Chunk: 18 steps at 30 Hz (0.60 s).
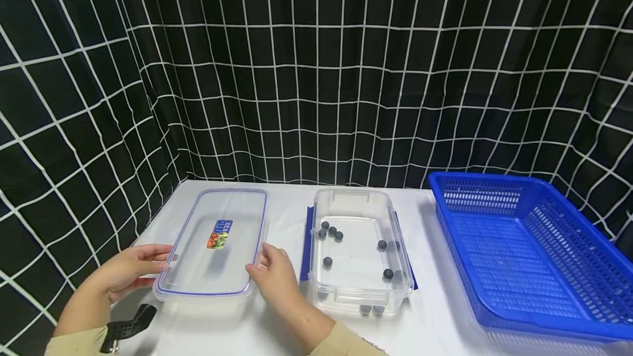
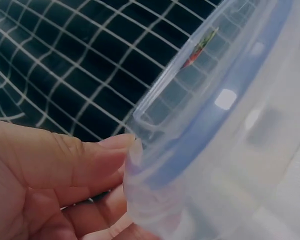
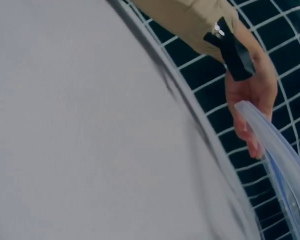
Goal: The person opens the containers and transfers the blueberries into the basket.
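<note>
A clear plastic lid [image 1: 198, 268] with a blue seal and a colourful sticker [image 1: 219, 234] is held between both hands, over the left part of the table. My left hand [image 1: 132, 269] grips its left edge; in the left wrist view the thumb [image 2: 90, 160] lies along the rim. Opposite, my right hand [image 1: 278, 279] pinches the lid's right edge. Right of that hand stands a clear, uncovered plastic box [image 1: 353, 294] with blue side flaps [image 1: 306, 246] folded out. Several small dark balls [image 1: 328, 261] lie inside it.
A large blue plastic basket [image 1: 457, 273] stands at the right of the white-covered table [image 1: 287, 207]. Black cloth with a white grid [image 1: 341, 70] hangs behind and along the left side. A black strap [image 1: 131, 323] is on the left wrist.
</note>
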Tool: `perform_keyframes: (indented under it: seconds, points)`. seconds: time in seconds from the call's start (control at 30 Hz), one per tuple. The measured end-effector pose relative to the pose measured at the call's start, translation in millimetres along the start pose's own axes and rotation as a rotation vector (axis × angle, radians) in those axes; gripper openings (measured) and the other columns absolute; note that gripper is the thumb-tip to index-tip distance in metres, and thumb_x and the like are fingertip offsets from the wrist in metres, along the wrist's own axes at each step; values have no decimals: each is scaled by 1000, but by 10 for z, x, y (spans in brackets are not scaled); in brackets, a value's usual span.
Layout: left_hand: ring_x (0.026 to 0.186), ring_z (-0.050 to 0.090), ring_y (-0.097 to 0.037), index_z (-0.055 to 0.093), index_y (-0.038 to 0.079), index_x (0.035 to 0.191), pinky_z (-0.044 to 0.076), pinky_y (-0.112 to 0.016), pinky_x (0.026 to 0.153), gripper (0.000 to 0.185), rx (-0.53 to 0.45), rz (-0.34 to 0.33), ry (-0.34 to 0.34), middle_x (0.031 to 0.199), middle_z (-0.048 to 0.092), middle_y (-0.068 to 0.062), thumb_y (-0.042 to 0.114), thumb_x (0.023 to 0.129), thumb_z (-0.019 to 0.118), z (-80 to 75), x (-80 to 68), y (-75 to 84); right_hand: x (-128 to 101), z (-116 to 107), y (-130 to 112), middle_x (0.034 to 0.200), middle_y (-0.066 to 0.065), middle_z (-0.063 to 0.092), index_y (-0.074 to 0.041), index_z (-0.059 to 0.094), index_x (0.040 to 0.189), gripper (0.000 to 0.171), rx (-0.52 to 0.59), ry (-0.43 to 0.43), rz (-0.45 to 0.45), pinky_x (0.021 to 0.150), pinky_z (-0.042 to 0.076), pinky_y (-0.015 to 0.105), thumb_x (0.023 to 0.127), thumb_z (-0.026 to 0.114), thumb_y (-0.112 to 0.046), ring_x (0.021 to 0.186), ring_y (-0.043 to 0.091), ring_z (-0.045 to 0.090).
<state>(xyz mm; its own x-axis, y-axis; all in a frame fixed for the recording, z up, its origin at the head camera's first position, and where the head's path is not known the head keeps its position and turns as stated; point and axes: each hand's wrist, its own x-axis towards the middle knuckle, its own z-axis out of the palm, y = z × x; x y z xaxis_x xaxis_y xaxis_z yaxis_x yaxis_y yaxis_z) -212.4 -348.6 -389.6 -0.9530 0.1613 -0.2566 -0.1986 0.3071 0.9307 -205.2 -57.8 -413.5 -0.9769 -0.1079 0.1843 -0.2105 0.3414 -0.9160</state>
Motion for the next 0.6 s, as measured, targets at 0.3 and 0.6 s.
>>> perform_keyframes:
  seconds: [0.3,0.6]
  points:
    - [81,59,-13,36,-17,126,57,-30,70,52,-7,9,-25,94,60,-2,4,85,59,102,167,-192,24,61,185,105,18,54,13,46,124,53,-75,-31,55,93,47,40,81,66,-13,100,31,55]
    - [75,60,-12,37,-18,125,57,-28,66,48,-11,-25,17,92,58,-4,-1,83,56,206,316,-295,86,92,341,95,11,55,14,46,123,55,-76,-35,87,86,52,36,79,68,-10,90,24,56]
